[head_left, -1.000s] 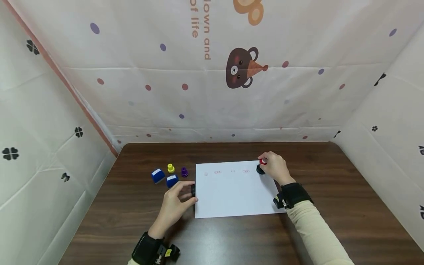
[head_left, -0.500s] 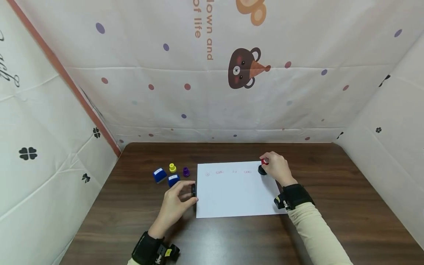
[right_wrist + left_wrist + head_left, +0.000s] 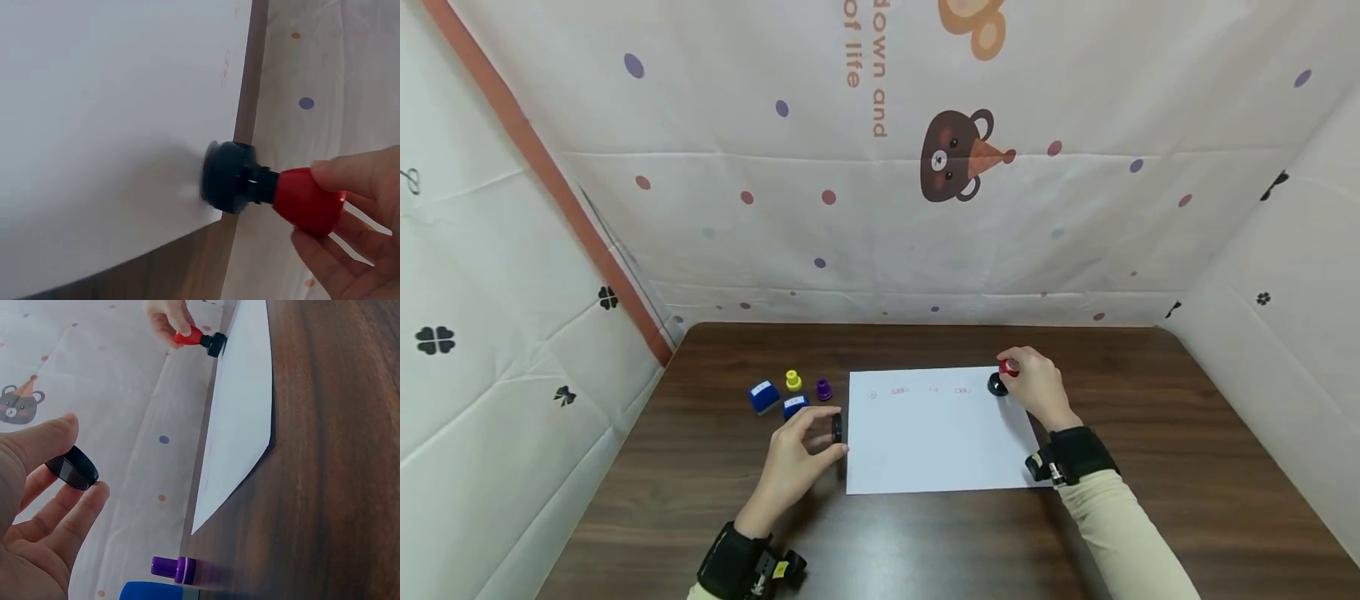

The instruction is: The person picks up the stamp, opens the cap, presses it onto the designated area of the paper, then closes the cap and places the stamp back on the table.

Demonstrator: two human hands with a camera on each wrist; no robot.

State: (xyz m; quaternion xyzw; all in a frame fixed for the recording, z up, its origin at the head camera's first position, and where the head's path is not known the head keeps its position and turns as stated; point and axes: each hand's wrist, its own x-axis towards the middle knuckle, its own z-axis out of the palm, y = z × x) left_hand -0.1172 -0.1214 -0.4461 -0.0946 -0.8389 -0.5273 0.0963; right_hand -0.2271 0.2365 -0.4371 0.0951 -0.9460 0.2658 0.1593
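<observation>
My right hand (image 3: 1039, 390) grips the red handle of a stamp (image 3: 309, 200) between thumb and fingers. Its black base is tilted at the far right corner of a white sheet of paper (image 3: 940, 446); whether it touches the sheet I cannot tell. Faint red prints (image 3: 900, 391) run in a row along the sheet's far edge. At the paper's left edge, my left hand (image 3: 792, 462) holds a round black cap (image 3: 75, 469) between thumb and fingers. The stamp's underside is hidden.
Beyond the left hand stand two blue blocks with white labels (image 3: 764, 397), a small yellow stamp-like piece (image 3: 793, 381) and a purple one (image 3: 823, 389). All rest on the brown wooden table (image 3: 715, 492). White patterned curtains (image 3: 850, 233) hang behind and at both sides.
The stamp has tilted and its red handle has shifted slightly right with my right hand. My left hand and the cap stay nearly still. The head view has turned a little.
</observation>
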